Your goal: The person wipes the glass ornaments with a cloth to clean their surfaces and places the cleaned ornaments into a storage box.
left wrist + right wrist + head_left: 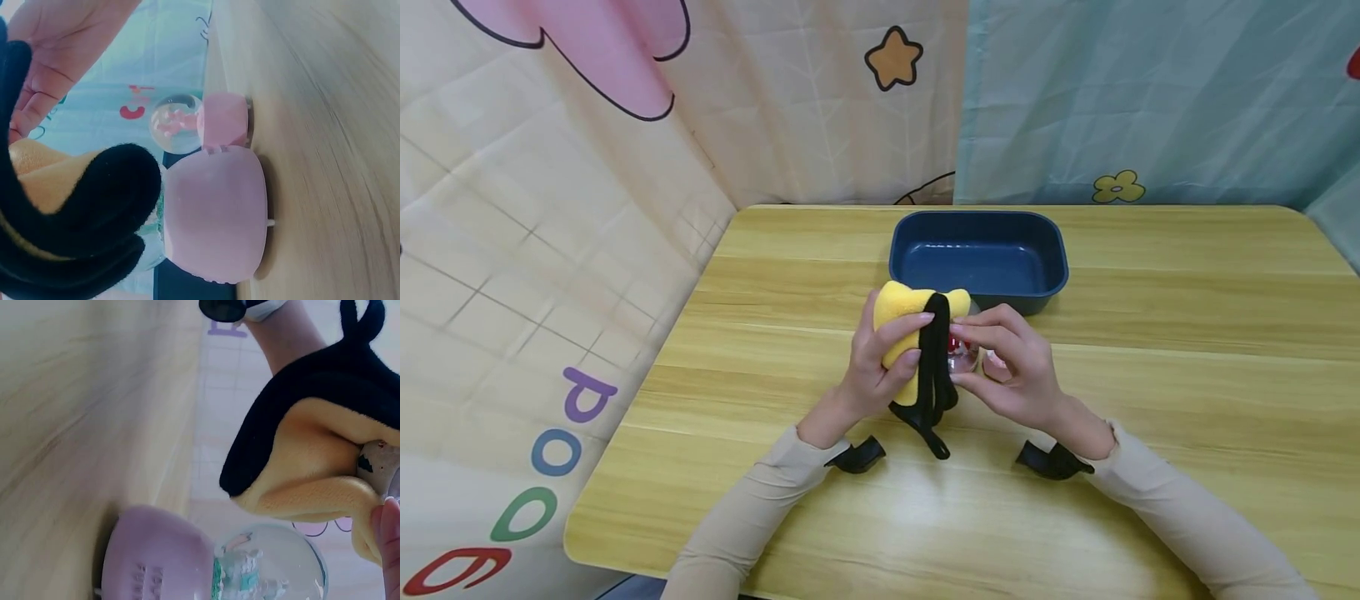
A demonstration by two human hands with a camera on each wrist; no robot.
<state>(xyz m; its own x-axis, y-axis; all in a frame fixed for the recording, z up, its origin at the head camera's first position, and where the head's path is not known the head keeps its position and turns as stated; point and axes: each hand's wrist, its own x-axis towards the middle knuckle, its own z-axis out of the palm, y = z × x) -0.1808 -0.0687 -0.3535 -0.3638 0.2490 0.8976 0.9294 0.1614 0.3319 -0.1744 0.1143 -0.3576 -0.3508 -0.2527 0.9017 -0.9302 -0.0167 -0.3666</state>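
My left hand grips a bunched yellow cloth with black edging and a hanging black loop. Folded into it is a small clear globe with red inside, and my right hand pinches that globe between fingertips and thumb. In the right wrist view the cloth wraps round its greyish part. Low on the table beyond the cloth stands a larger snow globe on a rounded pink base, mostly hidden from the head view. Beside it is a smaller snow globe with a pink figure inside.
A dark blue rectangular basin sits at the back of the wooden table, just beyond my hands. Printed curtains hang behind the table and along its left side. Black wrist mounts hang under both wrists.
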